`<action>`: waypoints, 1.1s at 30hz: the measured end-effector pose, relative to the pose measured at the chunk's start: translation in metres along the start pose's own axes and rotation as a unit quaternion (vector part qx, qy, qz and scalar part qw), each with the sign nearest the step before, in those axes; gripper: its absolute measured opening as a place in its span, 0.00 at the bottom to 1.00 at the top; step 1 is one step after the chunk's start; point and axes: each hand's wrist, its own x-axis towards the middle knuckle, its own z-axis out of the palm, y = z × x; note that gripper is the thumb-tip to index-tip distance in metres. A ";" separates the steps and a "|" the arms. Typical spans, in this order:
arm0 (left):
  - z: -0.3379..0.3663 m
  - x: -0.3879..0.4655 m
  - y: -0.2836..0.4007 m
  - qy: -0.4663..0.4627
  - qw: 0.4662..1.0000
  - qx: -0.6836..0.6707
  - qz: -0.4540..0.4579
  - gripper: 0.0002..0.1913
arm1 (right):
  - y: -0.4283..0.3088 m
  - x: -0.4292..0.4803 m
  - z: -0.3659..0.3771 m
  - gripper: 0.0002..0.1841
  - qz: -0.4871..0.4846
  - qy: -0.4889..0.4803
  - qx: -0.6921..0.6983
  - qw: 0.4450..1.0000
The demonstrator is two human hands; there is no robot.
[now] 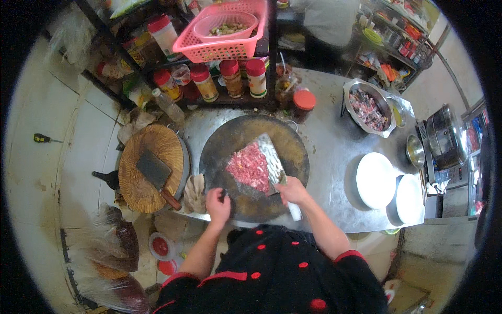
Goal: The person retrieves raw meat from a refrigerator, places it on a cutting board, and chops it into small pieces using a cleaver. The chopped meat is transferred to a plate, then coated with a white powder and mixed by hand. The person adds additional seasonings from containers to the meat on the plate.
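A round, dark wooden chopping block (pixel 219 141) lies before me, with a heap of minced raw meat (pixel 248 167) in its middle. My right hand (pixel 292 190) grips a cleaver (pixel 271 159) with a white handle. The cleaver's broad blade rests against the right side of the mince, and bits of meat cling to it. At the block's near left edge is my left hand (pixel 218 205), its fingers loosely curled and apart from the thumb. A crumpled beige cloth (pixel 195 192) lies just left of that hand.
Left, a second cleaver (pixel 154 168) lies on another wooden block (pixel 133 184). White plates (pixel 375 180) and a metal pan of chopped pieces (pixel 368 108) stand right on the steel table (pixel 329 157). Red-lidded jars (pixel 231 78) and a pink basket (pixel 219 51) fill the rack behind.
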 end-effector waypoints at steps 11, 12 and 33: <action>-0.005 0.000 0.002 0.003 1.000 -0.017 0.000 0.14 | -0.073 -0.046 0.025 0.13 -0.090 0.096 -0.370 0.920; -0.004 -0.001 0.003 0.009 1.000 -0.020 0.014 0.14 | -0.075 -0.045 0.027 0.14 -0.110 0.099 -0.379 0.914; -0.027 0.035 0.022 -0.138 0.990 0.011 0.031 0.22 | -0.052 -0.041 0.020 0.15 -0.075 0.170 -0.361 0.914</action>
